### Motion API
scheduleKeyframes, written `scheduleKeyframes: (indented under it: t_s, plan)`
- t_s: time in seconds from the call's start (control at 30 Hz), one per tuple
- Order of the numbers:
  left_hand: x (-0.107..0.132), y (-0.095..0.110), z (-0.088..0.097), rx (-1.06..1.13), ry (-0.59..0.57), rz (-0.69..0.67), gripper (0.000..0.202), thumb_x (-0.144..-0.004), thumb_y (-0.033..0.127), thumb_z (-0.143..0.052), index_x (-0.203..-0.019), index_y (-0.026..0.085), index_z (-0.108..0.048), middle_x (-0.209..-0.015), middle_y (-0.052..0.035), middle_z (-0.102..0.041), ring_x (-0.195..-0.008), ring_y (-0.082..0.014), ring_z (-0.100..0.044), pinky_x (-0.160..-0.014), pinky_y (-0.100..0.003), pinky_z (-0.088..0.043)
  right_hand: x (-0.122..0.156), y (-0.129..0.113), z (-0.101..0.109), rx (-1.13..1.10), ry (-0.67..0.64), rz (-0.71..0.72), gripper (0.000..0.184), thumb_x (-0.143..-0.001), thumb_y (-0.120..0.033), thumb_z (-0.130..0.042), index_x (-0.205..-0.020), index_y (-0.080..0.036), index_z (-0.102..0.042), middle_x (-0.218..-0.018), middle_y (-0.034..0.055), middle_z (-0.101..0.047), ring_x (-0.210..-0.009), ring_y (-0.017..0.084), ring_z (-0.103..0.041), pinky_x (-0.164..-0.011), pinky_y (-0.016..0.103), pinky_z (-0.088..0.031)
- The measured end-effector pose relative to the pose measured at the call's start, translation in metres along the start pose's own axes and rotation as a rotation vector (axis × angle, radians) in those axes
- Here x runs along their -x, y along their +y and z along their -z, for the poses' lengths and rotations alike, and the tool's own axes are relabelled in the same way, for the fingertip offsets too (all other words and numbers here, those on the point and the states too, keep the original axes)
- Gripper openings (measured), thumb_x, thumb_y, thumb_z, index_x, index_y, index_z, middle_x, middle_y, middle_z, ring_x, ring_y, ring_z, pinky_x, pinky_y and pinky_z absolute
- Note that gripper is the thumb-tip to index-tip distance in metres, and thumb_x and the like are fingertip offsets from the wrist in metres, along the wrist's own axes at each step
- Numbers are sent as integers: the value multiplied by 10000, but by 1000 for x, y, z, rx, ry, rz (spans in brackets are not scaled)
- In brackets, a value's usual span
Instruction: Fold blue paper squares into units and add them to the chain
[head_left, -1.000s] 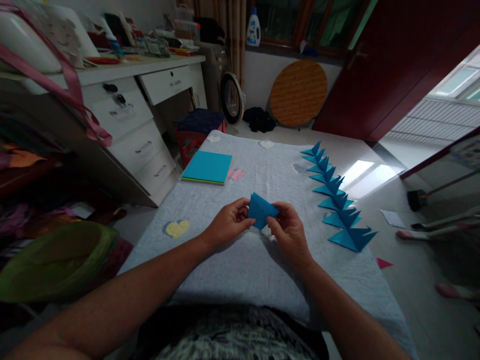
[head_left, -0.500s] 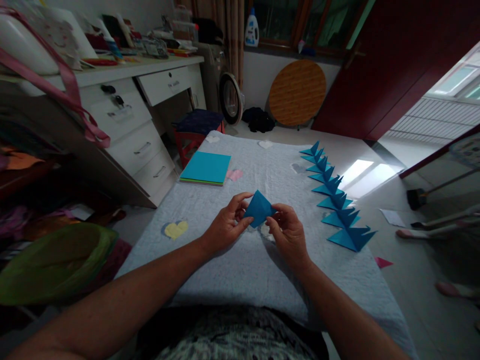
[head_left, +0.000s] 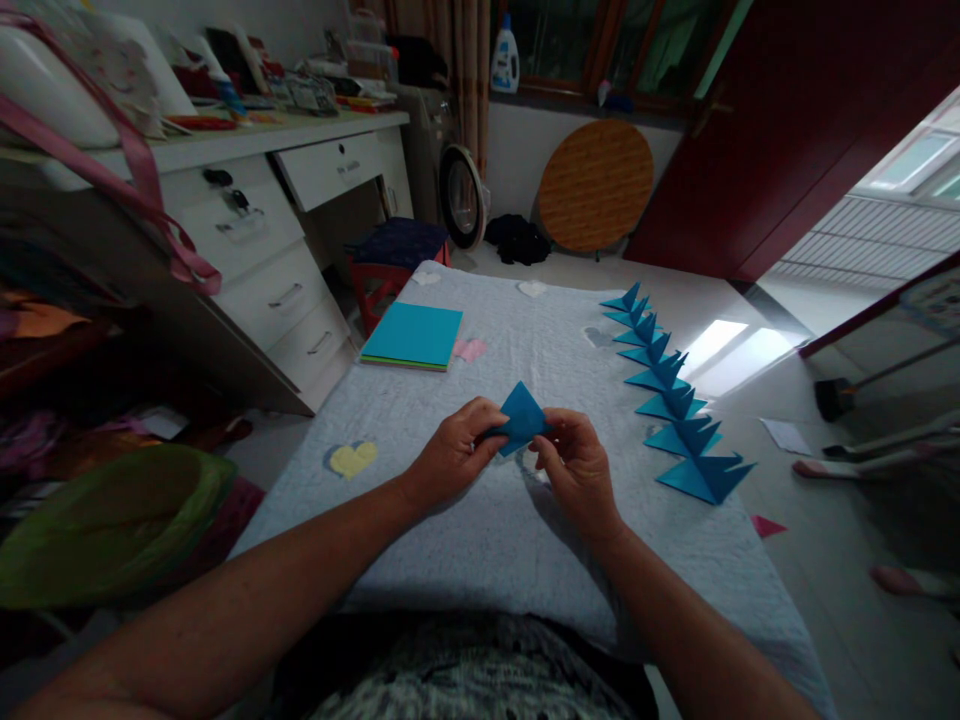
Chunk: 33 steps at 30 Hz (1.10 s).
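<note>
A small folded blue paper piece [head_left: 521, 413] is held just above the pale grey cloth [head_left: 465, 520] on the table. My left hand [head_left: 454, 452] pinches its left side with fingers closed. From the right, my right hand [head_left: 574, 465] pinches the same piece, fingers curled. A row of several finished blue folded paper shapes [head_left: 667, 400] runs along the right side of the cloth. A stack of square paper sheets [head_left: 414, 337] with a blue top lies at the far left of the cloth.
A white desk with drawers [head_left: 277, 220] stands to the left, a red stool [head_left: 390, 265] beyond the table. A green bag [head_left: 112, 520] lies at the left. A round wooden board [head_left: 596, 185] leans on the far wall. Heart patches mark the cloth.
The blue piece has been turned and pressed between both hands; my left fingers have closed more tightly on its left side. Nothing else has moved.
</note>
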<state>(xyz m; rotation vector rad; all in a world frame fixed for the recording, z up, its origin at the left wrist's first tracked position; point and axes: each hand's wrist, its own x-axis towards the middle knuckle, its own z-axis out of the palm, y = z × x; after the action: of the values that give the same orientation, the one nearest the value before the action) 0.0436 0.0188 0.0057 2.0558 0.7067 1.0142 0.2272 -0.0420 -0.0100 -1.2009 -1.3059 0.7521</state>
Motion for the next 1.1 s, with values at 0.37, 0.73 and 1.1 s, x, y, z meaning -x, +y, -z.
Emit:
scheduleKeyframes:
  t_s: [0.37,0.73,1.1]
  plan:
    - [2,-2,2,-83,31,-25,210,-912,147,-566,-993,210,-749,-932,-55,-667,-835,-159,-633,-755,-277,-490,-3,-11,1,126,32,111,234,-852,-140,-597,-1049,-264,-584,-1140,52,-535,-897,155,-588,-654,262,-515]
    - [3,-5,4,-212,138,-135,222,-907,134,-586,-1043,203,-748,-950,-66,-686,-864,-172,-659,-772,-296,-536,-4,-11,2,192,-1,211,178,-890,-149,-573,-1032,-250,-608,-900,10,-535,-800,140,-569,-638,245,-513]
    - [6,-1,-1,-300,125,-203,195,-917,137,-581,-1026,165,-739,-908,-67,-696,-802,-152,-671,-721,-255,-547,-1,1,-2,85,163,166,264,-842,-157,-650,-1074,-256,-573,-943,8,-637,-820,144,-656,-723,273,-574]
